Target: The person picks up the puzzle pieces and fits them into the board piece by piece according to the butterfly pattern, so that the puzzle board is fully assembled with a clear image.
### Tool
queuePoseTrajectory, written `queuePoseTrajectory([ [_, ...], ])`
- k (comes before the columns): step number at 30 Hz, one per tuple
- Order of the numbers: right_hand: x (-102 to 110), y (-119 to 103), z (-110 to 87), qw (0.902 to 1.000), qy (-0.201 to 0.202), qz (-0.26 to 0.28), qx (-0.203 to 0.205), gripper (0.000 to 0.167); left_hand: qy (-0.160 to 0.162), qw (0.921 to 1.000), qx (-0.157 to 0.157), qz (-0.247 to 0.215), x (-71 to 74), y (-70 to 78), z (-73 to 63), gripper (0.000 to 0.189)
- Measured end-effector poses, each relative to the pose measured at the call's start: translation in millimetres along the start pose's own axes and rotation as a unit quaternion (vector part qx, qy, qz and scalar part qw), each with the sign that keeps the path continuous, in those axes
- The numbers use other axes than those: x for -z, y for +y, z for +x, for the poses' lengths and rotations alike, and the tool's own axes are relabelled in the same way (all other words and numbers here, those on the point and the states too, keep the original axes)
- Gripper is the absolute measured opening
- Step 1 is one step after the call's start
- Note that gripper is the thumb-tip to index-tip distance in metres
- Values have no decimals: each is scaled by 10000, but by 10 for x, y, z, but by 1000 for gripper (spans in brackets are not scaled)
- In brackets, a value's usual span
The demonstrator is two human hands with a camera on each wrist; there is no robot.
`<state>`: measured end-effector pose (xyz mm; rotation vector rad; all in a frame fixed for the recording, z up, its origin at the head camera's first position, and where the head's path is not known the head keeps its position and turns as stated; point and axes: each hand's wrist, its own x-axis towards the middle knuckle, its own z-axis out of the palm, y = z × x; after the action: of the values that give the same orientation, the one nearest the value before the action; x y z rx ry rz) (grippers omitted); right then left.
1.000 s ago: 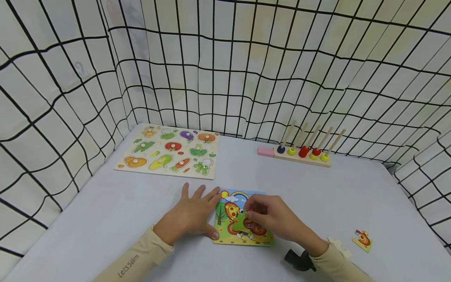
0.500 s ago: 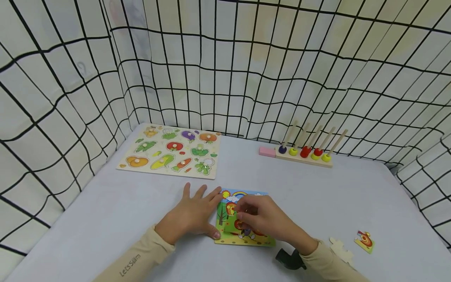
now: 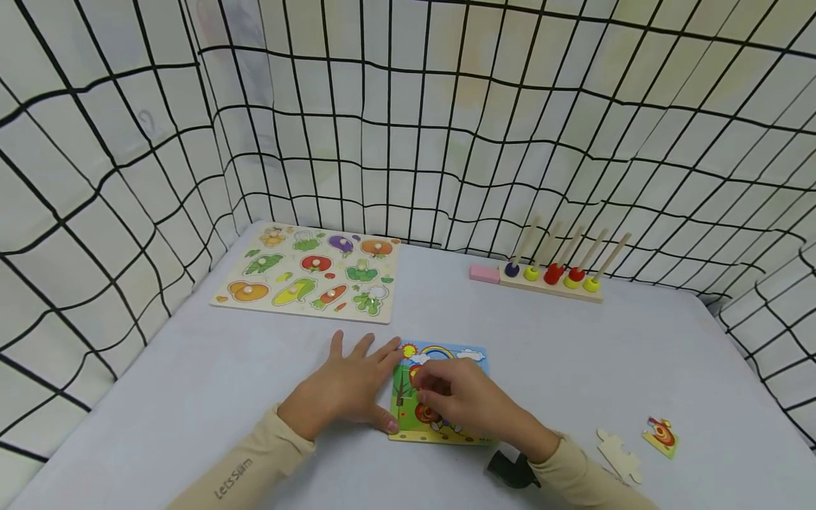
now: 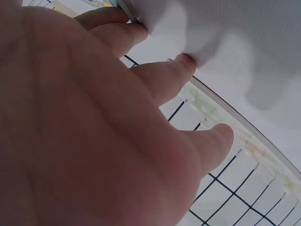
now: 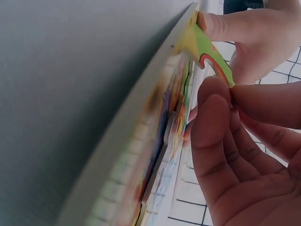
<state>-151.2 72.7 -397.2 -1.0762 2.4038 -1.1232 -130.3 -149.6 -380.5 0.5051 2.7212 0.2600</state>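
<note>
A picture jigsaw board [image 3: 440, 435], with a sun, a rainbow and a tree, lies on the white table. My left hand [image 3: 347, 389] rests at its left edge with fingers spread; the thumb [image 5: 214, 26] touches the board's corner in the right wrist view. Over the board's middle, my right hand [image 3: 468, 397] pinches a green jigsaw piece [image 5: 211, 54] with a red curve between thumb and finger. That piece is tilted, with one end near the board's corner. Part of the picture is hidden beneath the right hand.
Right of the board lie a face-up jigsaw piece [image 3: 661, 436] and a plain pale piece [image 3: 618, 455]. A vegetable peg puzzle [image 3: 299, 312] sits at the back left. A wooden bead counter [image 3: 551, 285] stands at the back right. Black netting [image 3: 414, 127] surrounds the table.
My right hand has moved left across the board with the green jigsaw piece, toward the left side. The left hand stays in place. More of the pale piece shows past the right sleeve.
</note>
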Motion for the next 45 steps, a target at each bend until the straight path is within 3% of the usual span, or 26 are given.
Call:
queuePoseTrajectory([
  [16,-75,-19,60,9938,86,-1105,-109,8,-65,9999,-47,-97,11,-17,-13,114],
  [27,-125,-40,89,9915,-15,-1303,2,9,33,9999,-131,-11,22,-19,-20,114],
  [37,-137,-101,109,9877,-320,-1511,-239,11,-30,10000,-65,-18,16,-17,-12,113],
  [45,-156,-97,117,9886,-319,-1470,-94,12,-40,10000,-72,9,4,-11,-10,112],
])
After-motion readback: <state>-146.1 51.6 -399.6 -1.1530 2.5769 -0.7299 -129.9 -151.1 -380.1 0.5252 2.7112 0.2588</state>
